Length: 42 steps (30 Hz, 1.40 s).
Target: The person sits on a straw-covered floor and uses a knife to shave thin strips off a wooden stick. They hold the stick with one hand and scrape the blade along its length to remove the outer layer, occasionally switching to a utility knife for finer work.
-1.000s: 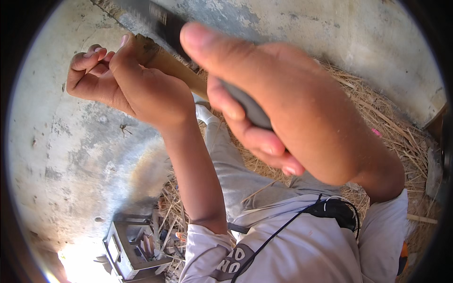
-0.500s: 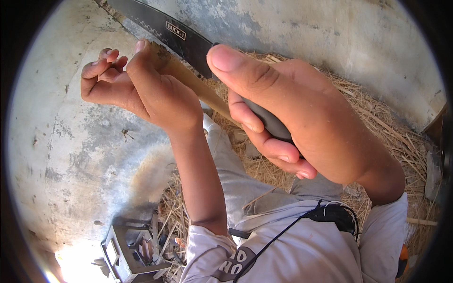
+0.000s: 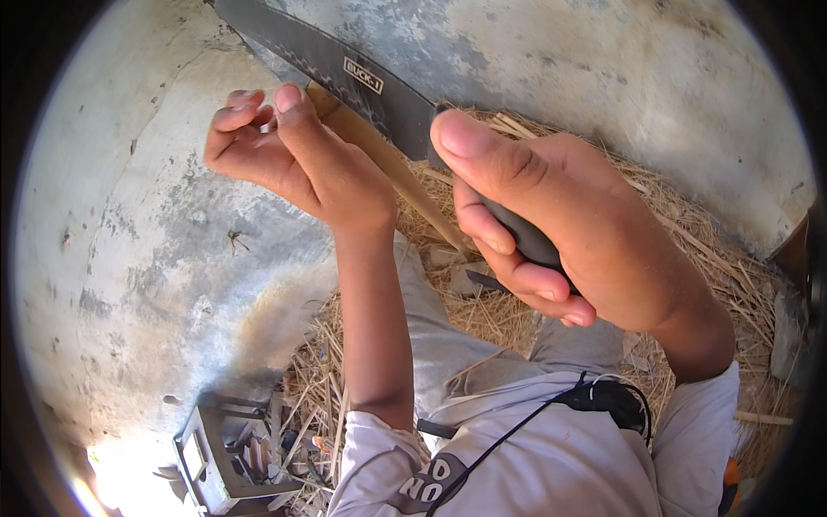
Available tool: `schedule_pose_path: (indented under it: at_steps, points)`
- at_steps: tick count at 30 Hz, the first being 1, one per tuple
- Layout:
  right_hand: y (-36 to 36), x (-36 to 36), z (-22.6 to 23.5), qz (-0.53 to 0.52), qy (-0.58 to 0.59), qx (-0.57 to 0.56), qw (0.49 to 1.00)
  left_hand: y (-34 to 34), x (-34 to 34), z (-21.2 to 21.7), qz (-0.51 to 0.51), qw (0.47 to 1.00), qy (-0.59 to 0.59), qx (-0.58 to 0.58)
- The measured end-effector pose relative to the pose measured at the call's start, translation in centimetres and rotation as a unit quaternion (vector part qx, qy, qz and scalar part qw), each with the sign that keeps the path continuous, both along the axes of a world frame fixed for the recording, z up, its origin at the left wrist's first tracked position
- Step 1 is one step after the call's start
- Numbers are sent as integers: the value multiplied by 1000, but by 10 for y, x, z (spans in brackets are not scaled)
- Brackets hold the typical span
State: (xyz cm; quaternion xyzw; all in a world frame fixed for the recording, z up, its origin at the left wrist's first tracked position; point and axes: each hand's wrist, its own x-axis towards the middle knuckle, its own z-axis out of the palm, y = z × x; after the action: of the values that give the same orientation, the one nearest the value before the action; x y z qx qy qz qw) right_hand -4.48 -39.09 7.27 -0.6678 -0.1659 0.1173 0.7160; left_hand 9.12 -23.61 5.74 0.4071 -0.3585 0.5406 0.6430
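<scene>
My right hand is wrapped around the black handle of a hand saw, its thumb lying along the top. The long dark blade slants up and left, its lower edge passing over the upper end of a pale wooden pole. Beside that end is my left hand, with fingers loosely curled and thumb raised apart from them. Nothing shows between its fingers, and whether it touches the pole is unclear. The pole runs behind the left hand down toward the floor, and my right hand hides part of the saw handle.
Weathered plaster walls rise at the left and at the back. Dry straw covers the floor around my legs. A grey box-like frame holding scraps stands at the lower left. A dark flat piece lies below my right hand.
Both hands have shifted right, the saw moving with my right hand. The pole's upper end has also moved right, and a dark piece below my right hand has come into sight.
</scene>
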Motion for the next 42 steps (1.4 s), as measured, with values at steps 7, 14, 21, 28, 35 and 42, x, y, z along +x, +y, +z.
schedule_pose_path:
  at_steps: [7, 14, 21, 28, 35, 42]
  points:
    - [2, -6, 6, -30, 23, -2, 999, 5, -10, 5, 54, 998, 18, -8]
    - [1, -5, 4, -36, 8, -1, 999, 2, -11, 3, 107, 994, -2, 17]
    - [-2, -9, 7, -30, -3, -16, 999, 6, -9, -2, 123, 990, 4, 67]
    - [-3, -16, 9, -43, -1, -32, 999, 9, -13, -1, 132, 987, -10, 94]
    - [-5, -15, 6, -49, -22, -42, 998, 9, -14, -1, 151, 983, -10, 108]
    - [-7, -20, 11, -62, -20, -59, 996, 6, -19, -1, 106, 990, 8, 94]
